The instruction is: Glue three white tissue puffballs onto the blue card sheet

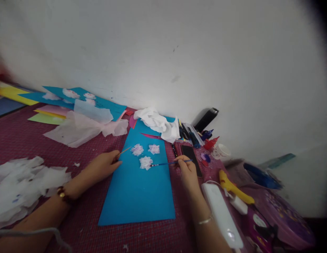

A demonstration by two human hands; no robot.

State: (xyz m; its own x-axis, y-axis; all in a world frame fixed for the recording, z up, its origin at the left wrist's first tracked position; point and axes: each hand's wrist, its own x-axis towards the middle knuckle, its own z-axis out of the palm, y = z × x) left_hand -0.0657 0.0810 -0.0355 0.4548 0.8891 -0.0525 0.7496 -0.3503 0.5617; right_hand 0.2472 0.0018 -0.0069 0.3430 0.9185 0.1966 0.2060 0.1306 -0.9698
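Observation:
A sheet of blue paper (142, 196) lies on the table, bearing three crumpled white tissue flowers tinged with purple. My right hand (187, 170) grips a thin blue paintbrush (164, 163), whose tip touches the lowest tissue flower (145, 163). The other two, a left flower (137, 149) and a right flower (154, 149), sit just above it. At the sheet's left edge, my left hand (110, 162) pinches a thin wooden stick (125, 150) that points toward the left flower.
White tissue (155, 121) covers the sheet's far end. More tissue (23, 186) is heaped at left. On the right are a phone (192, 158), a white power bank-like block (221, 214), a yellow-handled tool (234, 186) and a paper cup (222, 150). A wall (163, 52) rises behind.

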